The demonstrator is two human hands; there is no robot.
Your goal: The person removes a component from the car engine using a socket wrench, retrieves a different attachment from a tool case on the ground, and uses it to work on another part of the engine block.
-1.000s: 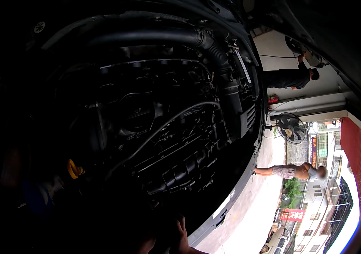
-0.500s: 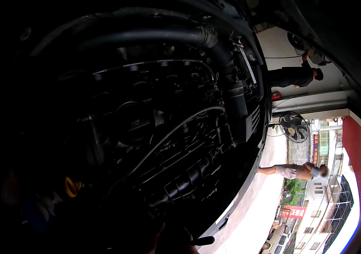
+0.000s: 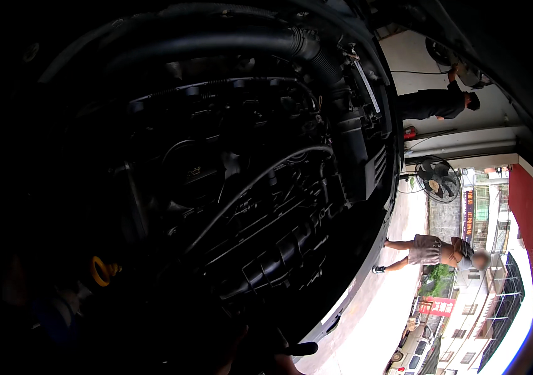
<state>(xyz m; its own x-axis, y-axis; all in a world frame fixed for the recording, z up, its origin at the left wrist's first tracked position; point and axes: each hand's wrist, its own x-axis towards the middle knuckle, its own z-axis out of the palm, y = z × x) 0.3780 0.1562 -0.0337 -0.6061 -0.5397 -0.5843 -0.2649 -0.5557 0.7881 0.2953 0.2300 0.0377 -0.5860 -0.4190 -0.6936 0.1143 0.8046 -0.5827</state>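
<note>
At the shadowed bottom of a car's engine bay, my right hand [image 3: 285, 362] is closed on a black-handled tool [image 3: 302, 349], its far end lost in darkness. Dim skin just left of it appears to be my left hand [image 3: 235, 347]; its fingers and anything held are hidden. Above both hands lie ribbed black plastic parts [image 3: 266, 262] and a thin curved hose [image 3: 260, 178]. The black oil filler cap [image 3: 194, 172] sits mid-engine. A yellow ring-shaped part [image 3: 101, 271] and a faint blue part [image 3: 60, 322] are at lower left.
The raised hood's edge [image 3: 472, 50] arches at right. Beyond the car, a person in dark clothes [image 3: 429, 103] reaches toward a wheel, near a standing fan [image 3: 436, 179]. Another person in shorts [image 3: 429, 250] stands outside with arms crossed; a van [image 3: 410, 353] is farther off.
The black tool, not visible a second ago, appeared beside my right hand and has stayed there. The view has shifted slightly. The person outside has moved, both legs now showing apart.
</note>
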